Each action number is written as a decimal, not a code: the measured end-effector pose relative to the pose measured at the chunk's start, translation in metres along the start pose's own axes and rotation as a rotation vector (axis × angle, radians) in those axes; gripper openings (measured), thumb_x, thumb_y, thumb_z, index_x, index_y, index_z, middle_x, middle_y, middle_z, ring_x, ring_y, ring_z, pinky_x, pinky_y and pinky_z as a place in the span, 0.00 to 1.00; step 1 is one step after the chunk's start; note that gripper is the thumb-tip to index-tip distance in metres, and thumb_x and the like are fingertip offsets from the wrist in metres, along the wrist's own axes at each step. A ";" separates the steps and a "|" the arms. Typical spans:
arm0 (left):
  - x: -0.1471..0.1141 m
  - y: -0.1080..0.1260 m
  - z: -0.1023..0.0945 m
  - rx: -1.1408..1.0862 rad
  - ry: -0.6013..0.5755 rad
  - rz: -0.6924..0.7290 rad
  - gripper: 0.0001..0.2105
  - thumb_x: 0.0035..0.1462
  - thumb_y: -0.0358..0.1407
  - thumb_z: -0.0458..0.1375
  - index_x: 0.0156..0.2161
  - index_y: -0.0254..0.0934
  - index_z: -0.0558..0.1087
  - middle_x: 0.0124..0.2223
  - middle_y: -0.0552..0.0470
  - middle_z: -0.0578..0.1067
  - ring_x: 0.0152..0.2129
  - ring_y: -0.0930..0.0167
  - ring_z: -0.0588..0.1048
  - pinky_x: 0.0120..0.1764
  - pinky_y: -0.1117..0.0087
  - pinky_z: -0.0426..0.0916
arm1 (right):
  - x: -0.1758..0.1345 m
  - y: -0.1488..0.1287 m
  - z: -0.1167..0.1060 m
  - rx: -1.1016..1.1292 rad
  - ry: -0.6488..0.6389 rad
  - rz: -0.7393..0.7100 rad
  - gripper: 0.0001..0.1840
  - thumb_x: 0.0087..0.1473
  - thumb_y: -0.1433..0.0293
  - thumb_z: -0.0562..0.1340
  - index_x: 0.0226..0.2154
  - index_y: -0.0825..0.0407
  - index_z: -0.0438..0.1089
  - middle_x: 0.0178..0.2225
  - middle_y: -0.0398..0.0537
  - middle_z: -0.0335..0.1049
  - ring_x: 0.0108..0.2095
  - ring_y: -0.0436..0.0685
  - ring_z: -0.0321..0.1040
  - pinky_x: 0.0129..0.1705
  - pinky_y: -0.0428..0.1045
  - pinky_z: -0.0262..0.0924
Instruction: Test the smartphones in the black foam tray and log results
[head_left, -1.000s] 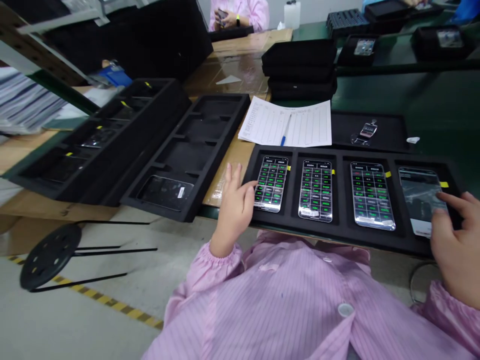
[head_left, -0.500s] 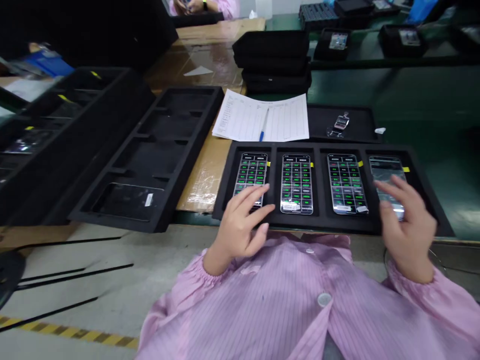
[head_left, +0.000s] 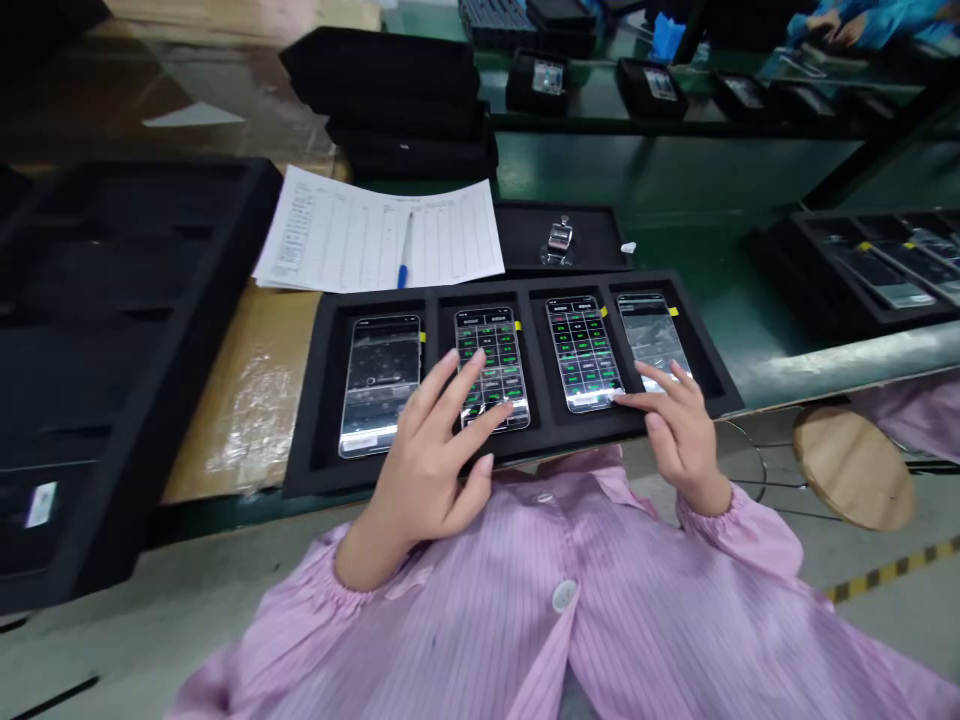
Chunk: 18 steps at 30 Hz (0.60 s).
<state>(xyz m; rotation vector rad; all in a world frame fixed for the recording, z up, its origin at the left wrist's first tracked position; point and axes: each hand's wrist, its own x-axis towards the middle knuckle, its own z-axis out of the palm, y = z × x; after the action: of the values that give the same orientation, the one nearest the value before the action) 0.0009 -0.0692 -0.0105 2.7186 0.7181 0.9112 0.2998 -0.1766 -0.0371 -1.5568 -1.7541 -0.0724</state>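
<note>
Phones [head_left: 382, 370], four in a row, lie face up in separate compartments of a black tray [head_left: 319, 400] at the near edge of the green table [head_left: 585, 180]. The left hand [head_left: 427, 465], fingers spread, lies over the second phone from the left; the right hand [head_left: 681, 435], fingers also spread and pinching nothing, reaches the near end of the third and partly covers the fourth. With the right hand straddling two screens, a stray fingertip could trigger the wrong one; a careless pull on the tray could bring it over the table edge. Whether any fingertip actually presses cannot be told. The hands hide the near parts of the second and fourth screens, reflections veil the two greyish displays, the print on the papers [head_left: 337, 230] is illegible, and the far-left tray [head_left: 251, 210] is cut off.
</note>
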 end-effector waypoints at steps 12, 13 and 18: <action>-0.024 -0.035 -0.038 0.259 0.483 -0.230 0.22 0.59 0.38 0.51 0.57 0.50 0.76 0.66 0.63 0.68 0.65 0.55 0.63 0.68 0.46 0.56 | 0.000 0.019 -0.014 -0.060 0.385 0.207 0.17 0.66 0.68 0.49 0.41 0.48 0.73 0.38 0.47 0.81 0.57 0.64 0.72 0.64 0.70 0.56; -0.025 -0.038 -0.039 0.273 0.514 -0.251 0.22 0.60 0.39 0.50 0.56 0.49 0.76 0.65 0.63 0.69 0.65 0.56 0.64 0.67 0.47 0.57 | 0.002 0.021 -0.014 -0.059 0.389 0.213 0.16 0.66 0.68 0.50 0.41 0.48 0.73 0.38 0.47 0.81 0.57 0.63 0.71 0.64 0.69 0.56; -0.025 -0.047 -0.039 0.255 0.597 -0.354 0.20 0.63 0.38 0.50 0.55 0.48 0.78 0.62 0.59 0.73 0.63 0.56 0.66 0.67 0.48 0.56 | 0.011 0.026 -0.011 -0.055 0.389 0.214 0.15 0.67 0.68 0.51 0.42 0.49 0.73 0.40 0.48 0.81 0.58 0.61 0.70 0.66 0.68 0.55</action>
<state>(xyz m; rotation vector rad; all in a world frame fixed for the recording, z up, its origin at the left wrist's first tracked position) -0.0584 -0.0404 -0.0075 2.3753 1.4531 1.6404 0.3283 -0.1669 -0.0341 -1.6336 -1.2876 -0.2994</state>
